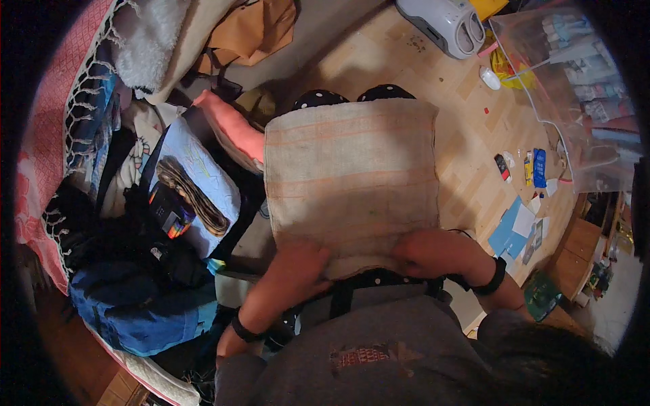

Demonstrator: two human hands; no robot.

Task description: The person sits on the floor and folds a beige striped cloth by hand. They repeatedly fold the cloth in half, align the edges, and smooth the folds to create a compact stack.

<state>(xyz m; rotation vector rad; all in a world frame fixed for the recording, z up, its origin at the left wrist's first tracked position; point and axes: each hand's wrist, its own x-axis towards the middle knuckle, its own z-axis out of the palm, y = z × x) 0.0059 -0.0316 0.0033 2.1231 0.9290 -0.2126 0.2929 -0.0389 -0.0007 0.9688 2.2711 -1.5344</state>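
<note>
A beige woven cloth with faint orange stripes lies spread over my lap and knees. My left hand is at its near left corner, thumb on top and the other fingers at the edge; motion blurs it. At the near right part of the cloth, my right hand has its fingers curled in on the fabric, also blurred. Between both hands the near edge sags toward my waist. Dark polka-dot trousers show past the far edge of the cloth.
On my left are a light blue folded textile, a rolled striped brown textile, a coral cloth and a blue bag. To the right, small packets and papers litter the wooden floor, near a clear plastic bag and a white appliance.
</note>
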